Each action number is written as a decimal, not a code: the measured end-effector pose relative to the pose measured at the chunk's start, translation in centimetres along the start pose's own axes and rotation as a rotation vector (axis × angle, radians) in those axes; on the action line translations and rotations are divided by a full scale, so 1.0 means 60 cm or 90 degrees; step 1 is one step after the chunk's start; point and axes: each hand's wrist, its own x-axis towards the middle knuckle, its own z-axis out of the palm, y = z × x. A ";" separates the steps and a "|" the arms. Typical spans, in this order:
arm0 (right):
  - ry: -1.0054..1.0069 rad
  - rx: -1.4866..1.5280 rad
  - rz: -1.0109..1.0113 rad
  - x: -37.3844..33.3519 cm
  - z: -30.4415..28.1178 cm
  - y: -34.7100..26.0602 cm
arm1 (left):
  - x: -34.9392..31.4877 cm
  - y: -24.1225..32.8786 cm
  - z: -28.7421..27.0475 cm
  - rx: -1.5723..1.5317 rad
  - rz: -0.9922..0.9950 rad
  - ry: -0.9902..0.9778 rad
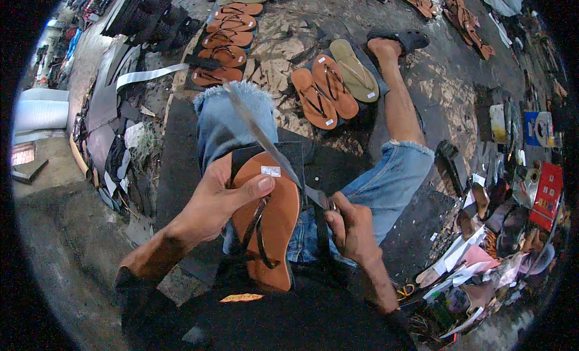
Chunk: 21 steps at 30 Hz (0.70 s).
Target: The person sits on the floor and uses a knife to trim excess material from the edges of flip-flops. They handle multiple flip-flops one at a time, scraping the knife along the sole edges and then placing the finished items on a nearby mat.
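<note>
My left hand [211,200] grips a tan flip-flop [283,209] with dark straps, its thumb pressed on the footbed beside a white sticker. Black sheet material [247,152] juts out past the rounded upper end of the flip-flop. In my right hand [357,230], closed around its handle end, is a long-bladed knife [256,129]. The blade slants up and left across the black material, along the flip-flop's right edge. Whether the edge is biting into the material cannot be made out. The flip-flop's lower end rests near my dark shirt, over my lap.
A row of tan flip-flops [229,38] lies ahead on the left. Two more tan ones and an olive flip-flop [354,70] lie beside my bare lower leg [401,103]. Scraps [470,260] pile up at right, dark offcuts [102,106] at left. A red box [546,196] stands far right.
</note>
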 end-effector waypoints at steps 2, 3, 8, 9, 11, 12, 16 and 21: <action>-0.028 -0.030 -0.008 0.040 -0.019 -0.022 | 0.007 0.012 -0.004 0.031 -0.016 -0.004; -0.044 -0.043 -0.011 0.059 -0.025 -0.031 | 0.013 0.005 -0.008 0.035 -0.011 -0.005; -0.203 -0.047 -0.099 0.130 -0.092 -0.061 | 0.017 0.011 -0.012 0.088 0.009 -0.008; -0.212 -0.073 -0.125 0.149 -0.103 -0.069 | 0.023 0.007 -0.010 0.099 0.017 -0.013; -0.225 -0.130 -0.175 0.178 -0.131 -0.090 | 0.029 0.000 -0.003 0.125 0.010 -0.029; -0.245 -0.061 -0.226 0.195 -0.126 -0.088 | 0.031 0.001 -0.008 0.146 0.004 -0.025; -0.203 0.236 -0.160 0.139 -0.123 -0.061 | 0.036 0.002 -0.062 -0.265 0.044 -0.123; 0.160 0.412 -0.124 0.076 -0.042 -0.066 | 0.041 -0.028 0.075 -0.343 0.205 0.139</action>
